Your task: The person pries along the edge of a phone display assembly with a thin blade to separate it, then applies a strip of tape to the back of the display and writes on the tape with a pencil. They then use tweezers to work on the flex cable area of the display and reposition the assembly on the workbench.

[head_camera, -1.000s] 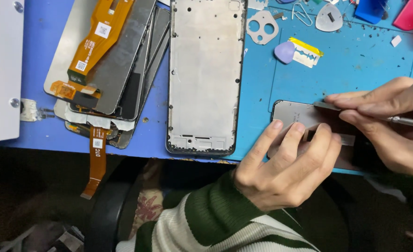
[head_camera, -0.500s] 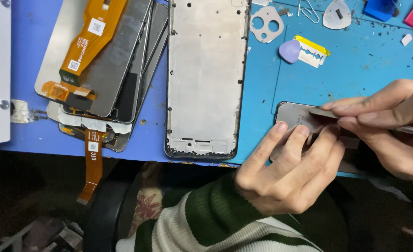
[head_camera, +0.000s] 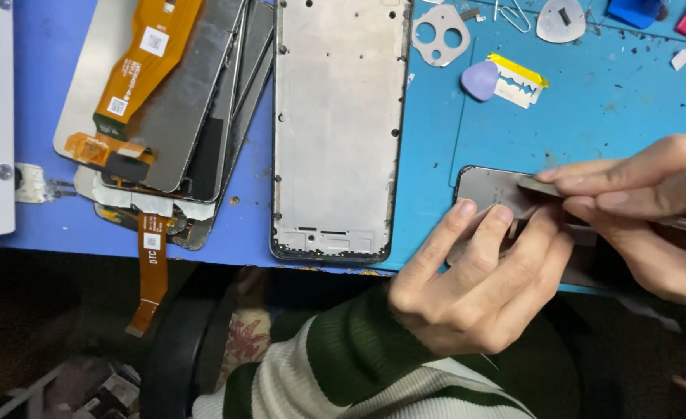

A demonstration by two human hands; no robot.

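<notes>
Left hand [head_camera: 475, 283] has fingers flat, pressed together, pinning the grey phone panel [head_camera: 489, 191] at the near right edge of the blue mat [head_camera: 591, 116]. Right hand [head_camera: 645, 209] pinches a thin metal pry tool [head_camera: 540, 186], tip at the panel's top edge. Best kept shallow and flat, with steady downward pressure. Bare phone frame [head_camera: 341, 124] lies just left.

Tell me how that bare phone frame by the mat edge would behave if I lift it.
The phone frame looks thin and open-backed, so probably light and somewhat bendy. Lying flat, it shouldn't roll. Its lower end reaches the mat edge, so a push could tip it off.
</notes>
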